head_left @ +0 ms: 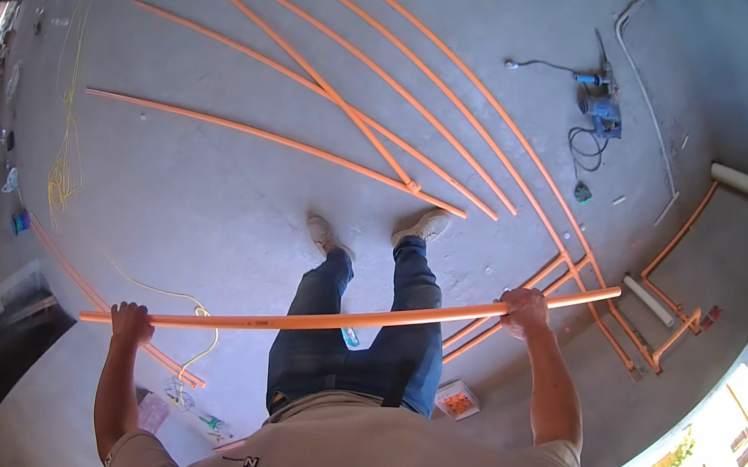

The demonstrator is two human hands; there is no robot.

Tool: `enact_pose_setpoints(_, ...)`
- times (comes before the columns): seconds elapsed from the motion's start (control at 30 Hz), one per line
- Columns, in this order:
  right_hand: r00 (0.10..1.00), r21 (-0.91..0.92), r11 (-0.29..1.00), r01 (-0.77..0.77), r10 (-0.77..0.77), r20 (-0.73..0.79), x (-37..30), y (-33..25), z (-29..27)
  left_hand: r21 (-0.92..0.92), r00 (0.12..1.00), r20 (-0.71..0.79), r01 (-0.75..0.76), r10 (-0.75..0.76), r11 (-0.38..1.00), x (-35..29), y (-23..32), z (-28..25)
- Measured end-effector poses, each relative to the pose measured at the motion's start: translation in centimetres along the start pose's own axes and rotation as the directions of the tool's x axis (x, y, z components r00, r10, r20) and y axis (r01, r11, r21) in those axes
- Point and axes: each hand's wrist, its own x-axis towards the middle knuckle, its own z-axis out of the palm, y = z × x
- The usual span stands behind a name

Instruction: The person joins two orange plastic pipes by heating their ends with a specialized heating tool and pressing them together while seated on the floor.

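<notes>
A long straight orange pipe (361,317) spans the front of my body, raised above the floor and tilted a little, its right end higher in view. Near its left end my left hand (131,323) is wrapped round it. My right hand (526,312) grips it some way in from the right end. Beyond my feet, several more orange pipes (275,153) lie on the grey floor, one crossing over others, with a fitting (413,186) at the end of that one. Part of each hand's fingers is hidden behind the pipe.
Jointed orange pipework (571,271) runs along the floor at right toward the wall. A blue power tool (602,113) with a cable lies at far right, beside a bent grey pipe (651,96). Near my right leg sits a box of orange fittings (457,401). Yellow cord (63,177) lies at left.
</notes>
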Motion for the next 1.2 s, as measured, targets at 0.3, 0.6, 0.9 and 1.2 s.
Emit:
enact_pose_setpoints(0.3, 0.944, -0.36, 0.884, 0.297, -0.214, 0.253, 7.1, -20.5, -6.1, -0.631, 0.884, -0.3, -0.467, 0.36, 0.62, -2.7, 12.5, 1.2)
enact_pose_setpoints(0.6, 0.733, -0.477, 0.568, 0.671, -0.603, 0.313, 13.2, -40.0, -14.2, -0.919, 0.966, -0.204, -0.132, -0.162, 0.372, -13.8, 7.0, 10.8)
enact_pose_setpoints(0.9, 0.431, -0.56, 0.094, 0.823, -0.744, 0.51, 17.8, -62.2, -19.7, -0.99, 0.92, 0.113, 0.072, -0.376, -0.123, -20.6, 10.8, 15.9)
enact_pose_setpoints(1.2, 0.021, -0.358, -0.263, 0.896, -0.78, 0.626, 14.8, -68.3, -17.3, -0.956, 0.811, 0.278, 0.182, -0.515, -0.229, -21.5, 14.1, 9.6)
